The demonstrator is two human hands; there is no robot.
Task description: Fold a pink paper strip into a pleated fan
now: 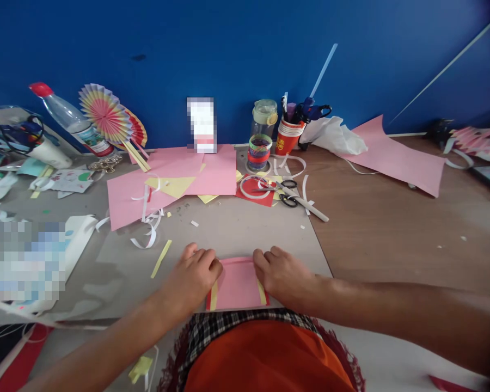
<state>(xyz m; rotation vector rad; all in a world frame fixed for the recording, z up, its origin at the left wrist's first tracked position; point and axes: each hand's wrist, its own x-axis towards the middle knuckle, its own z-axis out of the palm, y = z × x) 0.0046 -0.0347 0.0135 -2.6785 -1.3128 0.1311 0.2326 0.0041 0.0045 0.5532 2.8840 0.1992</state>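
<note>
We had the small pink sheet (239, 286) flat on the table (253, 228), at its near edge, just in front of our lap. Our left hand (200, 270) and right hand (283, 272) were at its two far corners, fingers curled nearly closed, seemingly pinching the paper's far edge.

As for progress, both sides already carried a yellow band (214, 296) with a red border (208, 301) outside it. Along the far edge ran a narrow strip of pink that looked folded over, and we judged that crease to be only partly worked. The near edge showed no coloured band. The scissors (289, 193) lay apart from us, out of use, among paper scraps.

Our fingertips and the far corners were hidden behind our own knuckles, so we could not tell how firmly the paper was held. The phone (202, 125) was pixelated, and an object at the left was blocked out and cut off.
</note>
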